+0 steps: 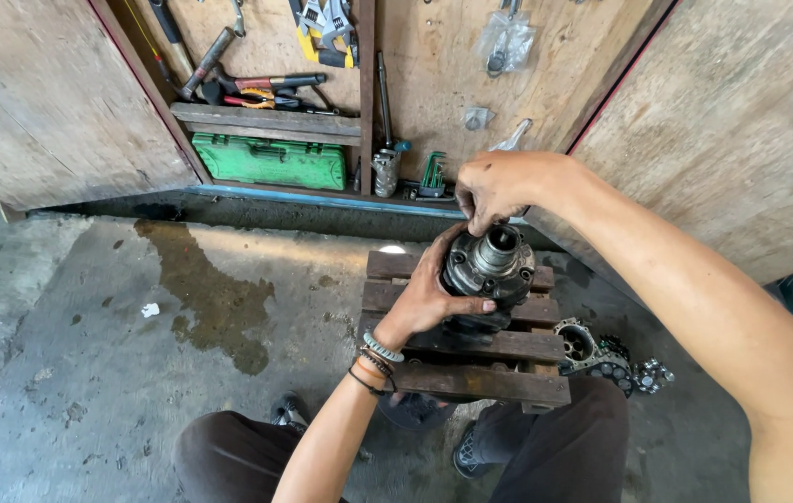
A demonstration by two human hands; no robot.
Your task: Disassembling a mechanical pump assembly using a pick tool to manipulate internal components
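Observation:
A round, greasy metal engine part (492,268) with a hollow centre hub stands on a low wooden slatted stool (471,368). My left hand (429,296) wraps around its left side and holds it steady. My right hand (497,186) reaches in from the right, fingertips pinched at the top rim of the hub. Whether something small is between those fingers is hidden. Bracelets sit on my left wrist.
Another metal housing with a chain (606,357) lies on the floor right of the stool. A green tool case (272,162) and hanging tools fill a wooden cabinet behind. A wet stain (215,298) marks the concrete at left. My knees are below the stool.

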